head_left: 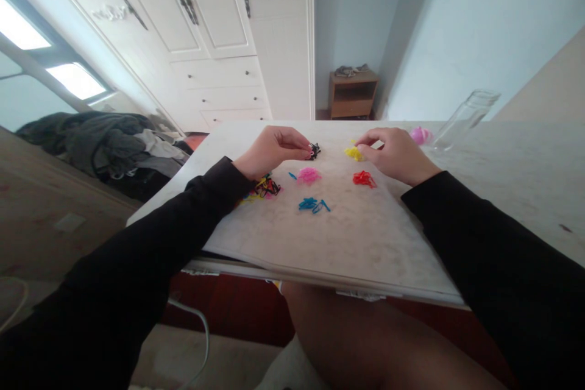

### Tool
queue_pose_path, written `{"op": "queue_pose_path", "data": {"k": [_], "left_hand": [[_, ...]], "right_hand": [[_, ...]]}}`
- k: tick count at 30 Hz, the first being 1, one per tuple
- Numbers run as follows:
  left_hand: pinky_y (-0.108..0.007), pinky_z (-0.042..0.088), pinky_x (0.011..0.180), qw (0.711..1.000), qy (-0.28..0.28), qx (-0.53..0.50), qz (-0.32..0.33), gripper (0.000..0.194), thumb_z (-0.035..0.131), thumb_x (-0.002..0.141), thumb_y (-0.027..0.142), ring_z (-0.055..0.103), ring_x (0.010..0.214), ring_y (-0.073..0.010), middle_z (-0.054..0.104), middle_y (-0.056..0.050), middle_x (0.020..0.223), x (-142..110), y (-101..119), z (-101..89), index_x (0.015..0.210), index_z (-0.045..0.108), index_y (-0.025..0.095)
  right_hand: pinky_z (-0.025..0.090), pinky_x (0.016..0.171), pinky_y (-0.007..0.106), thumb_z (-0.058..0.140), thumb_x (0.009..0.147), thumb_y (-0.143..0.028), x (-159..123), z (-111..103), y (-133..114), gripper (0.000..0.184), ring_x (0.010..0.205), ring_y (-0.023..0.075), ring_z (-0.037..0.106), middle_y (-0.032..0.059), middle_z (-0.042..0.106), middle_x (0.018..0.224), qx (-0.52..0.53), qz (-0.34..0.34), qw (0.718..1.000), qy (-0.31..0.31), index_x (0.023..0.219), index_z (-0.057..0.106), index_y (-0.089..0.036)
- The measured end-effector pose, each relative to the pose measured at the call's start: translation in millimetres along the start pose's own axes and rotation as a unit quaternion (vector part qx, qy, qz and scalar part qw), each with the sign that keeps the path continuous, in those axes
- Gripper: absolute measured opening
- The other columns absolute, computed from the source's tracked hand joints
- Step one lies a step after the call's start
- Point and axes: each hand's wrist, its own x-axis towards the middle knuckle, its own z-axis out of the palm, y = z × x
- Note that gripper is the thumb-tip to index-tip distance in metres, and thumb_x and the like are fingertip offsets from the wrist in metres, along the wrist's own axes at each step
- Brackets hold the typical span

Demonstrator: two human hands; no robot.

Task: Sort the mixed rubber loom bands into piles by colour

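Note:
Small loop-shaped rubber bands lie on the table in piles by colour. My left hand (284, 149) has thumb and fingers pinched together at the edge of the black rubber bands (315, 150); what lies between the tips is too small to make out. Across from it, my right hand (393, 152) pinches at the yellow rubber bands (353, 153), its fingertips closed on the pile's edge. Nearer me sit the pink rubber bands (309, 176), red rubber bands (364, 179) and blue rubber bands (312, 203). A mixed-colour heap (269, 186) is partly hidden under my left wrist.
One blue band (292, 176) lies apart, left of the pink pile. On the table's right side, a clear glass bottle (466, 119) stands beside a pink round object (421, 136). The table's front edge (320, 276) runs above my leg. Dark clothes (100, 146) are heaped at left.

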Motion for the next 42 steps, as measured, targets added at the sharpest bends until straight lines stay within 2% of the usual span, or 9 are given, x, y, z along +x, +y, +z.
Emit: {"op": "queue_pose_path", "data": {"k": [4, 10, 16, 25, 32, 36, 42], "left_hand": [[-0.038, 0.067, 0.086, 0.996, -0.043, 0.076, 0.023, 0.033, 0.098, 0.064, 0.032, 0.080, 0.083, -0.0211, 0.083, -0.009, 0.086, 3.2, 0.8, -12.2, 0.084, 0.080, 0.013], [-0.024, 0.061, 0.066, 0.969, -0.131, 0.205, 0.038, 0.019, 0.092, 0.071, 0.027, 0.076, 0.070, -0.0152, 0.082, -0.008, 0.078, 4.8, 4.8, -36.5, 0.082, 0.082, 0.015], [-0.025, 0.063, 0.070, 0.958, -0.188, 0.213, 0.033, 0.016, 0.091, 0.072, 0.025, 0.078, 0.072, -0.0156, 0.083, -0.007, 0.081, 3.7, 4.3, -46.0, 0.084, 0.083, 0.017], [-0.023, 0.062, 0.066, 0.955, -0.201, 0.217, 0.032, 0.016, 0.091, 0.070, 0.025, 0.077, 0.071, -0.0158, 0.082, -0.006, 0.079, 3.2, 3.5, -42.5, 0.080, 0.082, 0.017], [-0.025, 0.064, 0.073, 0.961, -0.183, 0.207, 0.014, 0.018, 0.091, 0.069, 0.022, 0.078, 0.073, -0.0159, 0.083, -0.006, 0.081, -0.4, 17.3, -48.1, 0.083, 0.082, 0.016], [-0.029, 0.067, 0.080, 0.973, -0.157, 0.169, 0.012, 0.024, 0.095, 0.067, 0.025, 0.080, 0.077, -0.0172, 0.083, -0.007, 0.084, -2.5, 19.5, -38.9, 0.085, 0.082, 0.015], [-0.029, 0.068, 0.079, 0.973, -0.193, 0.127, 0.010, 0.027, 0.098, 0.066, 0.028, 0.079, 0.074, -0.0170, 0.082, -0.007, 0.080, -2.6, 14.6, -20.3, 0.084, 0.082, 0.015]], "right_hand": [[0.055, 0.081, 0.040, 0.065, 0.086, -0.026, -0.3, 1.6, 1.8, 0.019, 0.084, 0.0256, 0.071, 0.0107, 0.081, 0.094, -0.015, -0.010, 1.000, 0.000, 0.084, 0.082, -0.019], [0.056, 0.085, 0.042, 0.064, 0.086, -0.026, 0.8, 0.4, 1.5, 0.017, 0.087, 0.0265, 0.070, 0.0122, 0.079, 0.094, -0.015, -0.017, 1.000, 0.011, 0.078, 0.077, -0.020], [0.055, 0.087, 0.043, 0.063, 0.085, -0.028, 0.5, 1.0, -0.3, 0.017, 0.089, 0.0273, 0.070, 0.0119, 0.077, 0.094, -0.015, -0.008, 1.000, 0.000, 0.078, 0.077, -0.019], [0.055, 0.082, 0.041, 0.063, 0.084, -0.028, -0.4, 1.7, -1.2, 0.016, 0.084, 0.0255, 0.069, 0.0115, 0.077, 0.092, -0.015, -0.017, 1.000, 0.007, 0.076, 0.075, -0.020], [0.055, 0.084, 0.041, 0.062, 0.084, -0.027, -1.0, 0.3, -6.7, 0.018, 0.087, 0.0264, 0.071, 0.0121, 0.078, 0.093, -0.021, -0.006, 1.000, 0.001, 0.077, 0.077, -0.018], [0.055, 0.084, 0.041, 0.062, 0.085, -0.028, -1.6, -0.2, -8.2, 0.019, 0.087, 0.0263, 0.070, 0.0118, 0.078, 0.094, -0.030, -0.006, 1.000, -0.004, 0.078, 0.078, -0.019], [0.055, 0.083, 0.040, 0.062, 0.085, -0.027, -1.7, -0.1, -8.6, 0.019, 0.085, 0.0255, 0.070, 0.0116, 0.077, 0.092, -0.024, -0.012, 1.000, 0.001, 0.076, 0.076, -0.019]]}}
